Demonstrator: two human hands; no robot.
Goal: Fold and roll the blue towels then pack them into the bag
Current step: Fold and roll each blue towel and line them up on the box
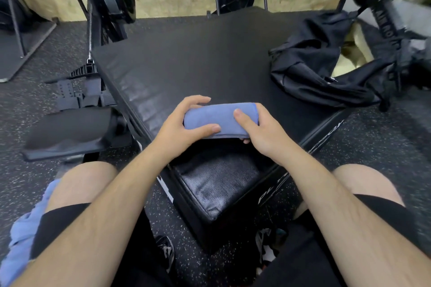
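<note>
Rolled blue towel [219, 120] gripped at ends, left hand [184, 128], right hand [261, 133], fingers curled round

Bare black pad [198, 58] ahead, slumped black bag [314, 65] at its far right corner.

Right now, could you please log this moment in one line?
left hand: grips rolled blue towel | right hand: grips it too | black bag: on padded box, right | loose blue towel: beside left thigh

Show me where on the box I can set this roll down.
Bare padding spans the box top from its left edge to the black bag, beyond the rolled towel. Crowded: the right side under the bag, the near edge by the left hand and right hand.
</note>
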